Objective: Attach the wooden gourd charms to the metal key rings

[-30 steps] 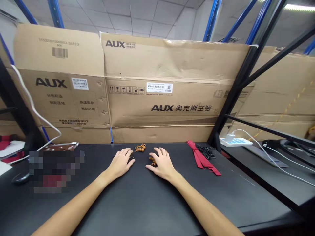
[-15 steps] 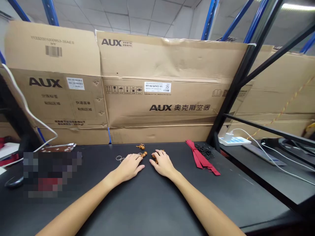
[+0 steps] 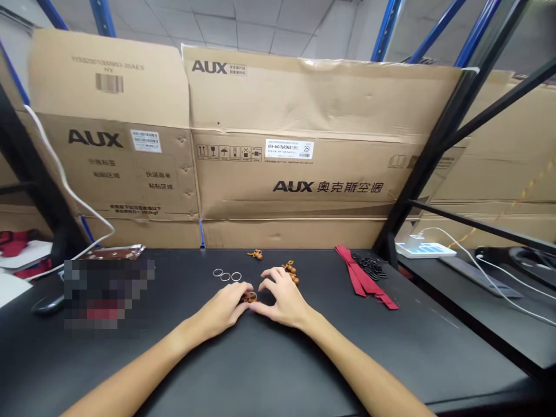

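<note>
A beaded charm point(image 3: 249, 299) is pinched by the left hand point(image 3: 222, 308) short of the bench's point(image 3: 243, 370) far edge, seemingly steadied by the thumb of the loosely open right hand point(image 3: 284, 298). Metal rings point(image 3: 225, 281) are spread, perhaps for easy pickup; the contents of the brown packet point(image 3: 115, 253) cannot be told.

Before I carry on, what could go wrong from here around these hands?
The beaded charm pinched by the left hand could slip, since fingers hide much of it and the other thumb crowds in close. The same hand might brush the three thin loose rings lying just beyond it. The right hand could knock or tangle the beaded pieces beside its fingers.
</note>
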`<state>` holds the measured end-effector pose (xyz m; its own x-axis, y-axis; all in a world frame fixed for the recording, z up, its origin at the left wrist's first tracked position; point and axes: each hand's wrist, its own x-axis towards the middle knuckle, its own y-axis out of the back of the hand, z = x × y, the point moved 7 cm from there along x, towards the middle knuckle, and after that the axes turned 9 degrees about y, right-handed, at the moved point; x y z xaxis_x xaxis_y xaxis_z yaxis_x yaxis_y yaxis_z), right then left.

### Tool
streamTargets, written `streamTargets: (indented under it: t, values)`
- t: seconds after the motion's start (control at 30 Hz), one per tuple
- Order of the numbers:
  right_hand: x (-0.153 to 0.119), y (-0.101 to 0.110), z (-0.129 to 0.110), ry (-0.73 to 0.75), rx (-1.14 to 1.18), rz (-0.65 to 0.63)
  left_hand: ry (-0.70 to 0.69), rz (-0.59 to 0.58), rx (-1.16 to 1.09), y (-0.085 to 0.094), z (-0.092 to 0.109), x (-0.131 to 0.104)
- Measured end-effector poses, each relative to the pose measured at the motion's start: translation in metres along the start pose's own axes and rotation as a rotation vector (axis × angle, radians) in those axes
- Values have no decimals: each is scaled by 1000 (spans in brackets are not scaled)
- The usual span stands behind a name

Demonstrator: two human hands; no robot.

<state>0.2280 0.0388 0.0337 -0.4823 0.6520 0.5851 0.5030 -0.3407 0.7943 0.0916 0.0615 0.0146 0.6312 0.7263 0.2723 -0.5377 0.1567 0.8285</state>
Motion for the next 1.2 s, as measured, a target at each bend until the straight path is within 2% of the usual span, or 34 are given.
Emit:
streamTargets:
  t: [0.07,0.17,0.37,0.7,0.83,1.07,1.2]
  values:
    - [0,-8,-7,14,0,-47,-5,28,-6,1,-1,1]
    - [-1,-15,-3,-2,-15,-80,1,40,-10,5,-3,2]
    - [-4,-12,17,-73,21,-21,15,50,4,10,-8,3]
    - [-2,-10,11,-67,160,26,-6,80,84,8,-6,6]
    - [-3,-11,17,-103,149,40,-33,58,72,10,-2,7]
    - [-5,-13,26,-147,64,25,-22,-49,-36,12,1,7]
    - [-5,-10,21,-126,32,9,-22,-33,12,13,-1,5]
